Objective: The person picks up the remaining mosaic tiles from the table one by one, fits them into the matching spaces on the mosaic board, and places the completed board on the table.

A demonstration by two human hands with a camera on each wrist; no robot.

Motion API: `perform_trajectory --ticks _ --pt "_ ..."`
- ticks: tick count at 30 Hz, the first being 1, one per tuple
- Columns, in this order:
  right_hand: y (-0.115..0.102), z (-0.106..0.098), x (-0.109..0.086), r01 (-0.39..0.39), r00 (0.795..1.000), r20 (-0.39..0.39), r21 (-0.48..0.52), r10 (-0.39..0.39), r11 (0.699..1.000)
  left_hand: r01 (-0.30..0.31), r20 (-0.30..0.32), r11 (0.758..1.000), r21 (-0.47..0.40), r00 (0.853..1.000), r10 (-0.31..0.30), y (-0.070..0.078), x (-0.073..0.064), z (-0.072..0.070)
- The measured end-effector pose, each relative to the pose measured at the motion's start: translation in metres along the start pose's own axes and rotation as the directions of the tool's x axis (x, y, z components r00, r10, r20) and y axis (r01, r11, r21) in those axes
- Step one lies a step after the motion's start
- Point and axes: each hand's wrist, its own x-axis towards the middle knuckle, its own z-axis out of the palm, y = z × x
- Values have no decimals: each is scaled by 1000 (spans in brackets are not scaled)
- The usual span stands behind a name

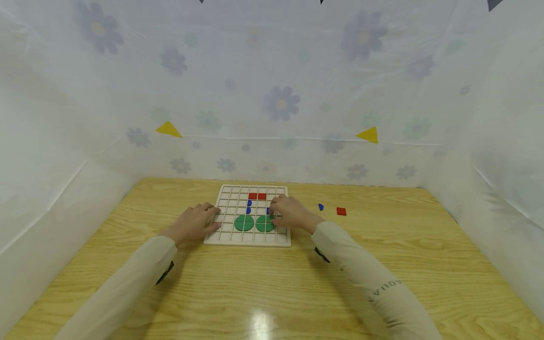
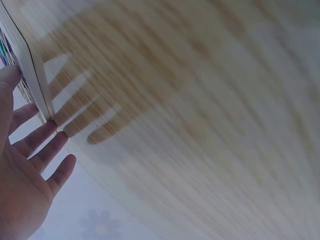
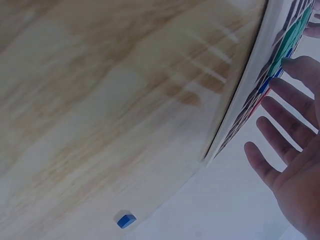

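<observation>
While left hand rests with spread fingers at left edge of board, frame centre, right hand is nearer to blue piece; piece lies just left of right fingertips, partly hidden, long axis unclear; right fingers slightly apart, whether pinching cannot tell; loose blue half-disc on table lies right of right hand.

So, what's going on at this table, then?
A person is working at a white gridded square board: the left hand touches its left edge, the right hand is over its right side, by a green disc. A second green disc, two red squares and blue half-round pieces lie there. Another blue piece and red square lie rightward on the wooden table.
</observation>
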Motion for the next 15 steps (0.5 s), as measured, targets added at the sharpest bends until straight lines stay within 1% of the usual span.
perform_trajectory --ticks 5,6,10,15 --pt "0 1 -1 -1 1000 7 -11 1 1000 5 7 1000 11 1000 -5 0 0 0" --pt "0 1 -1 -13 1000 20 1 13 1000 4 7 1000 12 1000 -4 0 0 0" --pt "1 3 1 -32 999 38 -11 32 999 5 9 1000 12 1000 -5 0 0 0" --pt "0 2 1 -36 999 39 -12 36 999 1 8 1000 16 1000 -1 0 0 1"
